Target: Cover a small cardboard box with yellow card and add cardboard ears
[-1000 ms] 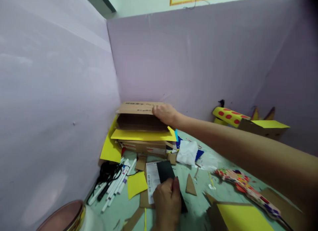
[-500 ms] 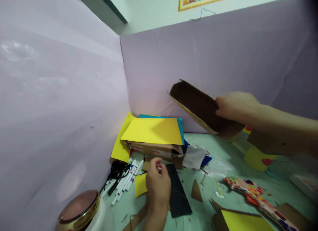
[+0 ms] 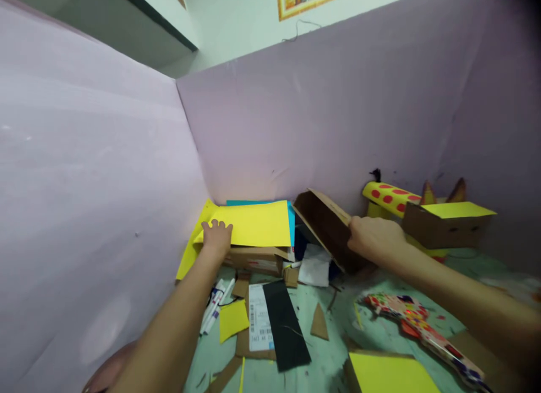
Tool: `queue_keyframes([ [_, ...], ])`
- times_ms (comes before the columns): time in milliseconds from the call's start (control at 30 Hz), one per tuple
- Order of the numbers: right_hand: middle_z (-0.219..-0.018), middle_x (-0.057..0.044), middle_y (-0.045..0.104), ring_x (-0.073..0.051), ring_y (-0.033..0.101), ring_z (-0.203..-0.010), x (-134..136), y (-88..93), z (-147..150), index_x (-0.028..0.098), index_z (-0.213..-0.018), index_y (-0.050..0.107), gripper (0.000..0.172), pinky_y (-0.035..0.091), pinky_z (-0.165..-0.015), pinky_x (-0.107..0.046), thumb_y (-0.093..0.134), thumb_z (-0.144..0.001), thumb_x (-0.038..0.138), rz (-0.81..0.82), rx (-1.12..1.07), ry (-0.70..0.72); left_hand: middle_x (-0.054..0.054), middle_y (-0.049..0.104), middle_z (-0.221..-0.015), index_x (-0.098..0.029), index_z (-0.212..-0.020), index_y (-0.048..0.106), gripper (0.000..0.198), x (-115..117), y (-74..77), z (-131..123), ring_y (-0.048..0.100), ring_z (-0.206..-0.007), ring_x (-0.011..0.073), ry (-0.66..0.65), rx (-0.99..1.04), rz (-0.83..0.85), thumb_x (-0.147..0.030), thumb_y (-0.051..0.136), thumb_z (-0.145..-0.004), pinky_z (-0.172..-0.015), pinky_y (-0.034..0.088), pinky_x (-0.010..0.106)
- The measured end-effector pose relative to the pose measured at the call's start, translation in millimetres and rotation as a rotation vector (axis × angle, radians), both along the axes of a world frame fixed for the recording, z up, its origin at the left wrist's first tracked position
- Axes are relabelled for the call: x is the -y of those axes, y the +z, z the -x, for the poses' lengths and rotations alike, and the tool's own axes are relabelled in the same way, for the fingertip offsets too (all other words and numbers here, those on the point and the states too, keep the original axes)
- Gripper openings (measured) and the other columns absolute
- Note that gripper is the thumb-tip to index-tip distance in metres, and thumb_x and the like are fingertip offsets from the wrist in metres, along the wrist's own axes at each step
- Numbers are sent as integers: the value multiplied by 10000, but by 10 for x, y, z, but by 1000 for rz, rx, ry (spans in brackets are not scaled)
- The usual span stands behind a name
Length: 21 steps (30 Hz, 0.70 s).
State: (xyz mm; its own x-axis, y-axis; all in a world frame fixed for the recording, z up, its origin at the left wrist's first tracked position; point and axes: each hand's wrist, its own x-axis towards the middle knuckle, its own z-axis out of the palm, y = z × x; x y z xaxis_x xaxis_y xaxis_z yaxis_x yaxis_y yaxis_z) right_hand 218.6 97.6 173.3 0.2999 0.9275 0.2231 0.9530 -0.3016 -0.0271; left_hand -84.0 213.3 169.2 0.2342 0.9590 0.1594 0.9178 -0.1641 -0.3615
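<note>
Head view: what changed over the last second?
The right hand lifted the cardboard piece off the stack, swung it right and now holds it tilted beside the stack. The left hand let go of the black strip and reached forward onto the yellow sheet. The markers and spotted figure stayed put.
</note>
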Motion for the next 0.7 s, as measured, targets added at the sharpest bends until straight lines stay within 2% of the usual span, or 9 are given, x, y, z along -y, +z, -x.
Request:
queue_keyframes([
  [100,-953,-224,654,-345,639,-856,44,-12,127,73,-1042,589,312,454,-657,-411,501,-756,161,-49,91,17,83,570,-1161,-162,-1141,545,324,-98,151,73,575,-998,214,25,-20,1,-329,542,-863,-837,486,438],
  [200,-1086,-206,615,-335,576,-972,55,41,244,93,-1126,546,368,365,-852,-495,508,-774,193,-207,242,179,79,584,-1127,-160,-1131,548,308,-199,302,143,591,-953,197,86,4,-40,-322,534,-869,-798,505,406],
  [267,-1056,-183,634,-321,566,-971,12,95,305,101,-1079,580,314,331,-883,-487,479,-795,188,-263,273,306,76,589,-1116,-161,-1124,552,299,-251,382,186,593,-949,195,126,27,-77,-319,531,-871,-796,506,402],
  [367,-923,-154,674,-297,590,-916,-112,127,400,122,-918,648,254,375,-809,-419,416,-841,192,-179,228,493,73,593,-1106,-166,-1122,553,296,-296,458,241,595,-947,194,170,63,-119,-321,532,-871,-793,507,395],
  [467,-1016,-142,670,-281,590,-966,-254,26,564,140,-1019,637,271,395,-834,-394,514,-800,243,-69,197,642,71,593,-1105,-171,-1126,551,299,-307,456,271,596,-945,193,176,88,-123,-323,534,-870,-789,508,391],
  [567,-1364,-209,451,-362,454,-1188,-396,-158,780,122,-1286,470,686,333,-947,-500,676,-635,185,27,248,683,75,586,-1122,-172,-1127,552,298,-295,381,281,592,-953,193,161,100,-104,-322,532,-870,-799,505,396],
  [600,-1407,-231,386,-389,405,-1229,-446,-209,842,110,-1308,447,729,297,-966,-545,684,-620,159,52,262,679,76,582,-1131,-174,-1130,550,299,-289,349,283,590,-958,194,156,103,-95,-322,532,-870,-803,504,398],
  [633,-1399,-248,388,-404,385,-1240,-499,-245,891,96,-1286,475,684,265,-977,-575,673,-633,145,67,269,672,77,579,-1139,-175,-1133,549,300,-284,317,286,587,-963,195,150,105,-82,-320,531,-871,-806,503,400],
  [700,-1247,-264,540,-398,453,-1181,-611,-262,935,74,-1122,612,452,240,-989,-580,635,-673,116,84,259,661,78,575,-1147,-177,-1139,546,301,-277,260,296,585,-968,196,134,109,-40,-317,527,-873,-808,503,401],
])
